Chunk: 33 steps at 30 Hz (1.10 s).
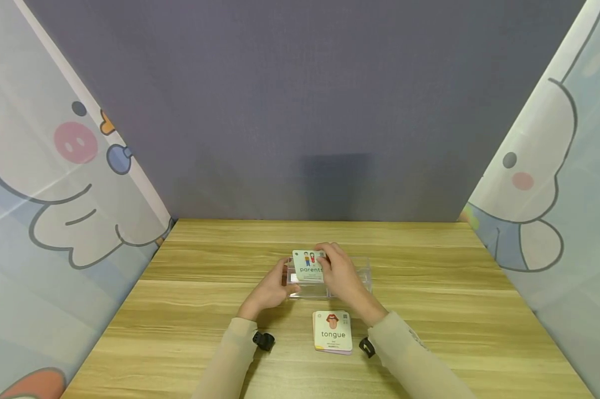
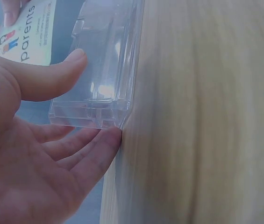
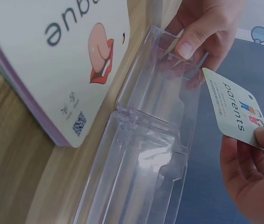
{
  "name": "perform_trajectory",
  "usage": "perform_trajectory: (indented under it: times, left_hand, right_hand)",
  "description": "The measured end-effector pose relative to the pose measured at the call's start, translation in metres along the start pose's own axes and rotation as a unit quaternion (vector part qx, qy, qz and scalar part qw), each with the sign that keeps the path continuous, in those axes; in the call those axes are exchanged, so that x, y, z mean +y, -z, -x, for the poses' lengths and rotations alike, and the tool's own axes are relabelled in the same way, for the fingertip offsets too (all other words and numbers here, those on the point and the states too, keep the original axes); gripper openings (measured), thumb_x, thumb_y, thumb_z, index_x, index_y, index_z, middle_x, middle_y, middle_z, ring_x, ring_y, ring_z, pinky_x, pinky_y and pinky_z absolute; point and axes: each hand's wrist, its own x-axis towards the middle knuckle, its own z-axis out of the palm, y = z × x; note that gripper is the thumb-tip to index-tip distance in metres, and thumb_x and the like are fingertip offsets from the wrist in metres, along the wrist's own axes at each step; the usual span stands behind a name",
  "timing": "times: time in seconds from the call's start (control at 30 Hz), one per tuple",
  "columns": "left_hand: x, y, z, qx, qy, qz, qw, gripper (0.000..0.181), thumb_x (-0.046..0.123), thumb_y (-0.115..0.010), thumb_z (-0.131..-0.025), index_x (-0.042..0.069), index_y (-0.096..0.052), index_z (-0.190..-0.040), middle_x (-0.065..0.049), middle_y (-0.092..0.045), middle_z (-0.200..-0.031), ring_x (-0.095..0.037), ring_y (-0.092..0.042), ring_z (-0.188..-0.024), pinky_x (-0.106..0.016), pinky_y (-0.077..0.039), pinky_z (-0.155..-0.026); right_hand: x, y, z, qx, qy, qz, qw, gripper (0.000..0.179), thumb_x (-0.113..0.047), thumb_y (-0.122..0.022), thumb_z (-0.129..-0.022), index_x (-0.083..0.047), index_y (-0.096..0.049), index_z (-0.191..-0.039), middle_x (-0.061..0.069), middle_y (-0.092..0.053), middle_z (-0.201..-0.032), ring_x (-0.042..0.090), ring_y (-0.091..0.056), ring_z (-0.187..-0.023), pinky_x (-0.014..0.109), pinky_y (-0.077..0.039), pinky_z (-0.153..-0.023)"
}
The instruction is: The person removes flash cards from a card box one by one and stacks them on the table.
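A flashcard [image 1: 307,270] printed with two figures and the word "parents" is pinched between the thumb and fingers of my right hand [image 1: 343,280]. It is held tilted above the left part of a clear plastic box [image 3: 141,161] with two compartments side by side. My left hand [image 1: 267,289] grips the box's left end, with the thumb [image 2: 52,79] over the near side and the fingers round the end. In the right wrist view the card's lower edge is apart from the box. On the near side lies a stack of flashcards [image 1: 332,332], its top card reading "tongue".
All of this is on a wood-grain table [image 1: 180,332]. A dark grey panel [image 1: 329,111] stands behind the table, with cartoon-printed sheets [image 1: 45,183] on both sides. The box sits just beyond the card stack.
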Motion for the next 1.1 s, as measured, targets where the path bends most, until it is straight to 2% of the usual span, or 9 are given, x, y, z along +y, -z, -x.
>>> perform_trajectory:
  times: [0.53,0.9,1.1]
  left_hand:
    - [0.002,0.001,0.002,0.001,0.004,-0.001,1.0000,0.080,0.014,-0.072,-0.095,-0.003,-0.024,-0.156,-0.024,-0.053,-0.136,-0.040,-0.053,-0.126,-0.058,-0.045,-0.103]
    - [0.003,0.001,0.003,0.004,0.011,-0.003,0.9999,0.080,0.018,-0.073,-0.095,-0.002,-0.025,-0.156,-0.024,-0.053,-0.138,-0.039,-0.052,-0.126,-0.057,-0.043,-0.105]
    - [0.004,0.001,0.002,0.006,0.017,-0.014,0.9997,0.080,0.017,-0.073,-0.095,-0.001,-0.025,-0.157,-0.023,-0.053,-0.137,-0.039,-0.052,-0.127,-0.056,-0.043,-0.106]
  right_hand:
    - [-0.005,0.015,0.009,0.011,0.000,-0.006,0.9999,0.023,0.000,-0.062,-0.099,-0.004,-0.066,-0.121,-0.001,-0.053,-0.088,0.013,-0.048,-0.070,0.025,-0.045,-0.058]
    - [-0.007,0.023,0.014,0.016,-0.026,-0.027,0.9992,0.023,0.001,-0.063,-0.098,-0.006,-0.066,-0.119,0.003,-0.060,-0.096,0.014,-0.052,-0.075,0.026,-0.049,-0.062]
    - [-0.006,0.027,0.016,0.025,-0.018,-0.034,0.9989,0.022,0.003,-0.065,-0.096,-0.003,-0.067,-0.117,0.004,-0.063,-0.096,0.015,-0.053,-0.078,0.027,-0.051,-0.066]
